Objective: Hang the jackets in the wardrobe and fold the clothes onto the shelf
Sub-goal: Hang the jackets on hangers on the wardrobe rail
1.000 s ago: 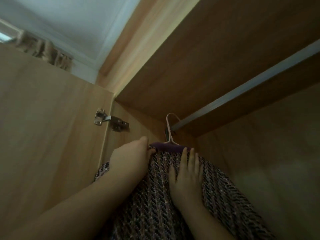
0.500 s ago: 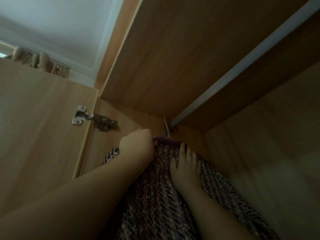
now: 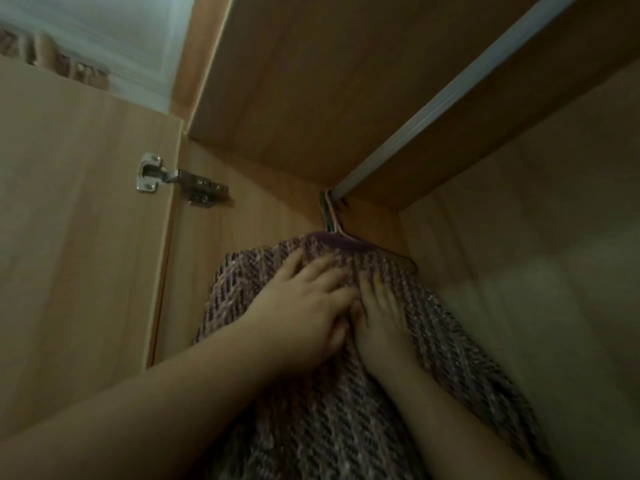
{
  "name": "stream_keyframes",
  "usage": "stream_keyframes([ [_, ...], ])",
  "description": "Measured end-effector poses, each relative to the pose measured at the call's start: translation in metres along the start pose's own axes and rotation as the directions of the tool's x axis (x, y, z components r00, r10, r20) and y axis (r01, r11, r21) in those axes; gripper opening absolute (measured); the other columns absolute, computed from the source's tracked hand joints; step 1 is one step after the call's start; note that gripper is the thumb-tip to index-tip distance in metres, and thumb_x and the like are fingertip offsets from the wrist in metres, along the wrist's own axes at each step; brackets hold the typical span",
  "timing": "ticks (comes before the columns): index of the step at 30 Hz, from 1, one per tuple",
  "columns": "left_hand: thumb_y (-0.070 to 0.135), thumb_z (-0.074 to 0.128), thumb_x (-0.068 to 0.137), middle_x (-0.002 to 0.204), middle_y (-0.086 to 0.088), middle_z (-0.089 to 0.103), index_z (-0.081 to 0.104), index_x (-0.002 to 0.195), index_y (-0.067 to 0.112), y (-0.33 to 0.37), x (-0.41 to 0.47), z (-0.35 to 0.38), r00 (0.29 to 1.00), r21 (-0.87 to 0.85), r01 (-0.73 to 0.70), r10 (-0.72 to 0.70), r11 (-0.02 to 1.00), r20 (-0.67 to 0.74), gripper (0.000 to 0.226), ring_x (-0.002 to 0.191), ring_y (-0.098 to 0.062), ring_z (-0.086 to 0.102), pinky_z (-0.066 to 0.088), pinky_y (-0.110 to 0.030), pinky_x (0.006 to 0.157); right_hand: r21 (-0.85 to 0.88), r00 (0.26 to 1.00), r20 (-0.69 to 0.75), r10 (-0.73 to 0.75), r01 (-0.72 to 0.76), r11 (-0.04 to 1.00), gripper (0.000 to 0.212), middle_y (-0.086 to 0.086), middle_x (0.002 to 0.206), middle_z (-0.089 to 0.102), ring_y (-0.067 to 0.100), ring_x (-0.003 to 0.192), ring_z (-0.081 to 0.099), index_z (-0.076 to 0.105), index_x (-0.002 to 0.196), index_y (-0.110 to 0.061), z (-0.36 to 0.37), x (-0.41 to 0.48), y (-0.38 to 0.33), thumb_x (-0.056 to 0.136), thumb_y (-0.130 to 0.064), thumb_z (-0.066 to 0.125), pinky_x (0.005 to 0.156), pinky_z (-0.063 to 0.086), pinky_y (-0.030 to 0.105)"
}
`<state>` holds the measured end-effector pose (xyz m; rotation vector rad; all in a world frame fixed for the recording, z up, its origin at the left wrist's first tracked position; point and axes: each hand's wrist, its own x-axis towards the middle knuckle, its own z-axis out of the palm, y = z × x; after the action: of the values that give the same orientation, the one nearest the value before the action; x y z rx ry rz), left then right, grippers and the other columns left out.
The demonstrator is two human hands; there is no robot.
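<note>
Since half a sec ago the left hand is sliding down off the collar end of the tweed jacket and is now lying flat on its shoulder, fingers spread & pointing up-right. The right hand is sitting lower too, just beside it, its thumb side touching the left hand's fingers. Both are lying flat w/ fingers roughly straight, pressing on the weave and gripping nothing. The left forearm is coming in from the lower-left corner across the jacket front. The right forearm is rising from the bottom edge, more upright.

The jacket, in purple/pink/dark tweed, is hanging inside the wardrobe. Its top is sitting right under the hanger hooks, pink & green ones packed together at the very left end of the rail. A purple band is showing at the neck; can't tell if it's hanger or lining. A thin dark hanger arm is poking out right of the shoulder.

The rail is running pale & metallic toward the top right, under the wooden top panel. The back panel is catching lighter patches. The door is standing open at left, w/ a metal hinge joining it to the wardrobe's side. Above the door, white ceiling & a bit of patterned curtain are showing, blurry.
</note>
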<state>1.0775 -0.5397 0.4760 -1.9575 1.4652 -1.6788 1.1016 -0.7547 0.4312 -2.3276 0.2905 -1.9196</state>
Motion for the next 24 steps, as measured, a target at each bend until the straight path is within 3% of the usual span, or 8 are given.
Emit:
stream_keyframes([
  [3,0.058,0.029,0.098,0.166,0.004,0.011,0.023,0.154,0.039,0.012,-0.046,-0.010,0.975,0.032,0.029,-0.035,0.999,0.220,0.059,0.154,-0.021,0.001,-0.005,-0.058,0.120,0.014,0.999,0.045,-0.020,0.019,1.000,0.072,-0.010,0.166,-0.003,0.011,0.152,-0.007,-0.002,0.156,-0.036,-0.011,-0.050,-0.016,0.090,-0.065,-0.003,0.123,0.007,0.048],
  [5,0.057,0.026,0.098,0.167,0.003,0.011,0.025,0.154,0.039,0.009,-0.082,-0.010,0.963,0.063,0.051,-0.066,0.997,0.262,0.059,0.154,-0.023,0.001,-0.008,-0.058,0.120,-0.036,0.991,0.132,-0.039,0.044,0.998,0.075,-0.012,0.165,-0.008,0.009,0.150,-0.013,-0.008,0.155,-0.035,-0.019,-0.088,-0.030,0.089,-0.069,-0.006,0.123,0.001,0.046],
  [9,0.052,0.031,0.096,0.151,-0.005,0.048,0.056,0.139,0.032,0.006,-0.165,-0.009,0.975,0.039,0.074,-0.080,0.997,0.205,0.053,0.144,-0.031,0.037,0.017,-0.057,0.117,-0.139,0.955,0.295,0.023,0.020,0.990,0.070,-0.010,0.163,-0.018,0.010,0.149,-0.018,-0.018,0.153,-0.036,-0.020,-0.172,-0.054,0.091,-0.062,0.001,0.124,0.001,0.044],
  [12,0.051,0.032,0.096,0.154,-0.006,0.043,0.049,0.146,0.029,0.017,-0.226,-0.022,0.964,-0.050,0.147,-0.132,0.988,0.231,0.057,0.145,-0.029,0.035,0.029,-0.056,0.116,-0.117,0.931,0.352,0.091,-0.052,0.992,0.071,-0.007,0.166,-0.007,0.012,0.151,-0.008,-0.007,0.156,-0.033,-0.023,-0.239,-0.085,0.091,-0.057,0.006,0.124,0.004,0.040],
  [16,0.049,0.035,0.094,0.154,-0.008,0.044,0.048,0.146,0.028,0.034,-0.325,-0.050,0.939,-0.127,0.280,-0.244,0.952,0.241,0.057,0.143,-0.032,0.038,0.032,-0.051,0.116,0.116,0.944,0.294,0.149,-0.190,0.975,0.059,0.000,0.163,0.020,0.015,0.150,0.016,0.015,0.157,-0.025,-0.049,-0.321,-0.166,0.101,-0.041,0.025,0.123,0.018,0.038],
  [19,0.046,0.041,0.093,0.155,-0.006,0.043,0.043,0.148,0.028,0.046,-0.422,-0.077,0.870,-0.133,0.413,-0.347,0.901,0.350,0.057,0.145,-0.029,0.034,0.031,-0.048,0.117,0.241,0.915,0.346,0.206,-0.298,0.924,0.060,-0.002,0.163,0.018,0.013,0.150,0.015,0.017,0.158,-0.020,-0.077,-0.382,-0.250,0.102,-0.039,0.034,0.122,0.016,0.033],
  [22,0.043,0.049,0.091,0.154,-0.002,0.044,0.042,0.148,0.030,0.062,-0.531,-0.117,0.772,-0.117,0.547,-0.445,0.829,0.455,0.059,0.145,-0.027,0.035,0.036,-0.045,0.115,0.259,0.901,0.422,0.095,-0.221,0.940,0.064,0.000,0.163,0.021,0.015,0.150,0.015,0.023,0.156,-0.022,-0.094,-0.447,-0.331,0.097,-0.040,0.038,0.122,0.014,0.034],
  [24,0.044,0.050,0.093,0.156,0.000,0.041,0.038,0.150,0.031,0.077,-0.608,-0.149,0.652,-0.069,0.649,-0.507,0.758,0.564,0.059,0.146,-0.026,0.033,0.033,-0.044,0.117,0.272,0.838,0.546,-0.010,-0.166,0.948,0.064,-0.003,0.162,0.024,0.013,0.149,0.019,0.025,0.156,-0.025,-0.097,-0.500,-0.389,0.096,-0.042,0.041,0.122,0.019,0.038],
])
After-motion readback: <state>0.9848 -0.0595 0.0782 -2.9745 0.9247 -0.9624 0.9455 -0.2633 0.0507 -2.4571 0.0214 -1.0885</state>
